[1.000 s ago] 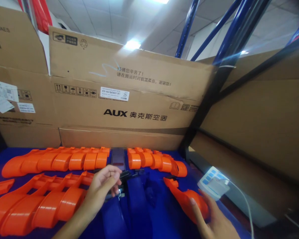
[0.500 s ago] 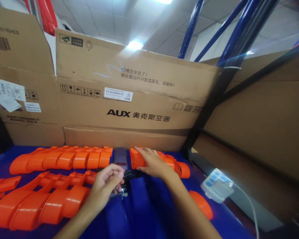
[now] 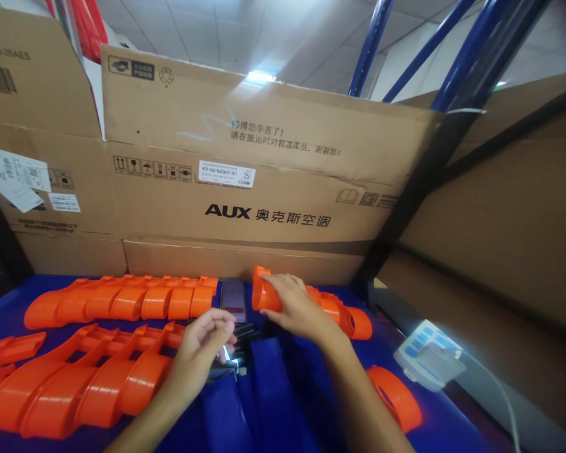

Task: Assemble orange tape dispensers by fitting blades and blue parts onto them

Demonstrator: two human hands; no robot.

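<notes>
My right hand [image 3: 295, 305] is closed around an orange curved plastic part [image 3: 264, 290], lifted a little at the left end of the back right row of orange parts [image 3: 330, 307]. My left hand [image 3: 205, 343] hovers at the middle with its fingers curled together; what they hold, if anything, is hidden. Just right of it lie black pieces [image 3: 246, 333] and a small shiny metal piece [image 3: 239, 366]. Left of my hands, similar orange parts stand in a back row [image 3: 127, 302] and a front row [image 3: 94, 387].
A dark, flat phone-like object [image 3: 233, 299] lies between the back rows. A large cardboard box [image 3: 170, 207] walls off the rear. At right are a white power strip [image 3: 429, 355] with a cable, a single orange part [image 3: 396, 397] and a dark rack post [image 3: 391, 233].
My right hand has closed on the end orange part and raised it slightly from the row. My left hand stays almost where it was. The camera view has shifted a little.
</notes>
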